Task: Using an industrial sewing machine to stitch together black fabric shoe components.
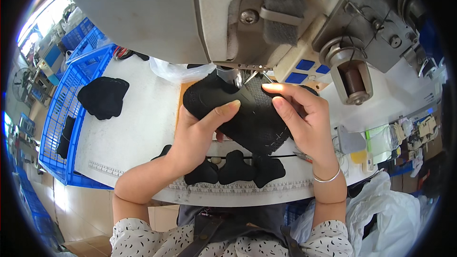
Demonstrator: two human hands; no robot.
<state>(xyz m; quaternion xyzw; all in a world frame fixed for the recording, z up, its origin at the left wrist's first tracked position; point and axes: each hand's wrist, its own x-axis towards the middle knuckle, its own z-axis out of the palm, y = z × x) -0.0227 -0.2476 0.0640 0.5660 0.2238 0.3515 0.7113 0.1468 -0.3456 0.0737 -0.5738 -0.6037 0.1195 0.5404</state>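
Observation:
A black fabric piece (252, 128) with a coarse woven patch and pale stitch marks lies under the head of a sewing machine (135, 12). My left hand (197, 135) grips its left side, thumb pressed on top and the other fingers mostly hidden beneath. At the right side, my right hand (307, 119) is closed on the cloth, thumb and forefinger close to the needle area (252, 74). Small black padded pieces (235, 167) lie along the near table edge, below the fabric. What the right fingertips pinch exactly is hard to see.
A larger black piece (103, 97) rests on the white table (128, 138) at left, beside a blue plastic crate (71, 109). Thread snips (303, 156) lie near my right wrist. A spool of dark thread (353, 82) hangs at upper right; white plastic bags (385, 214) sit lower right.

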